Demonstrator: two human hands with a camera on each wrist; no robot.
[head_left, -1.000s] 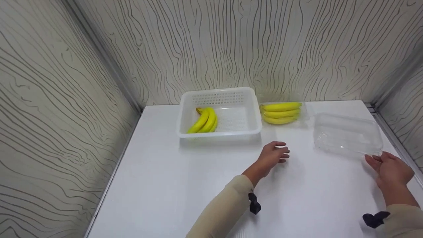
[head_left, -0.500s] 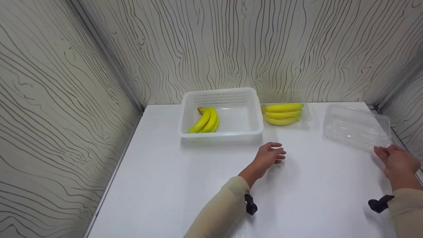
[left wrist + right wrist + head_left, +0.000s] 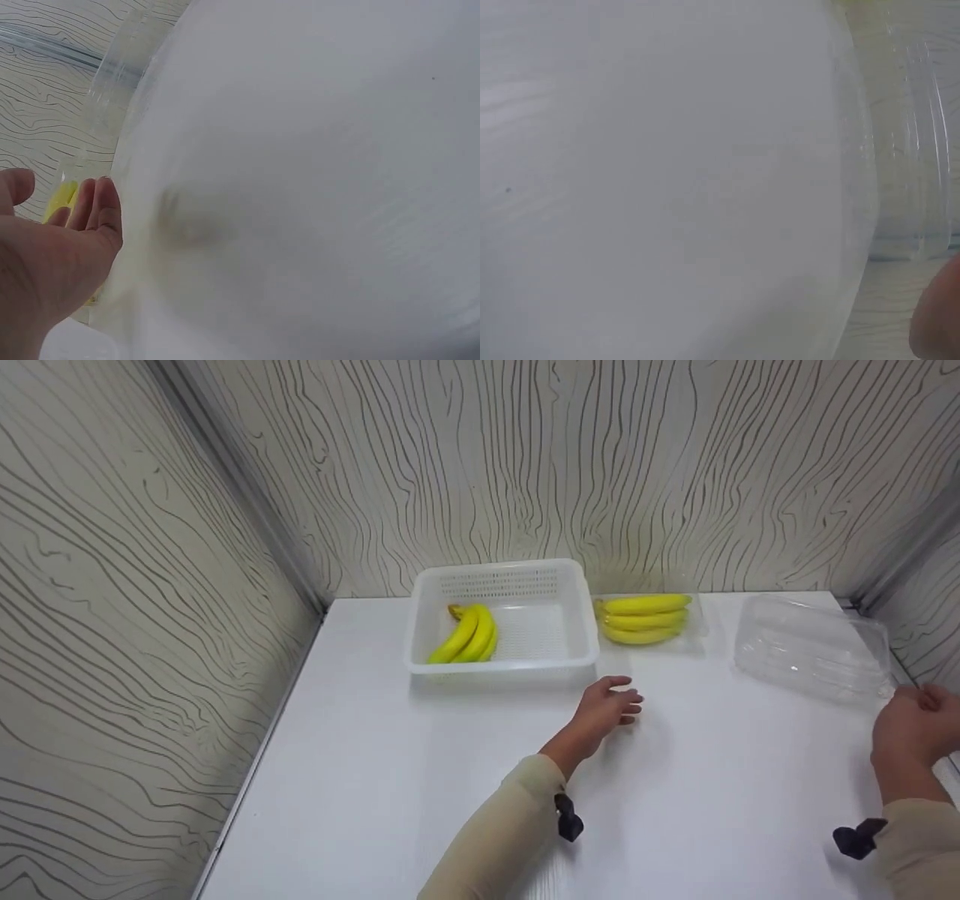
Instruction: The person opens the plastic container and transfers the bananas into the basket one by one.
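In the head view my left hand (image 3: 604, 710) hovers over the white table (image 3: 480, 780), its fingers loosely bent and holding nothing. My right hand (image 3: 915, 724) is at the right edge, fingers loosely curled, just beside the near right corner of a clear plastic clamshell box (image 3: 810, 649). No grip on the box shows. Only a fingertip (image 3: 937, 315) of that hand appears in the right wrist view, apart from the box (image 3: 919, 150). Left of the box, a bunch of bananas (image 3: 643, 619) lies in another clear plastic box.
A white plastic basket (image 3: 502, 666) stands at the back of the table, with a second bunch of bananas (image 3: 469, 634) in its left side. Patterned wall panels (image 3: 510, 457) enclose the table at the back and both sides.
The clear box has moved back and to the right with my right hand. My right hand has since let go and drawn off its corner. The left hand has drifted slightly left.
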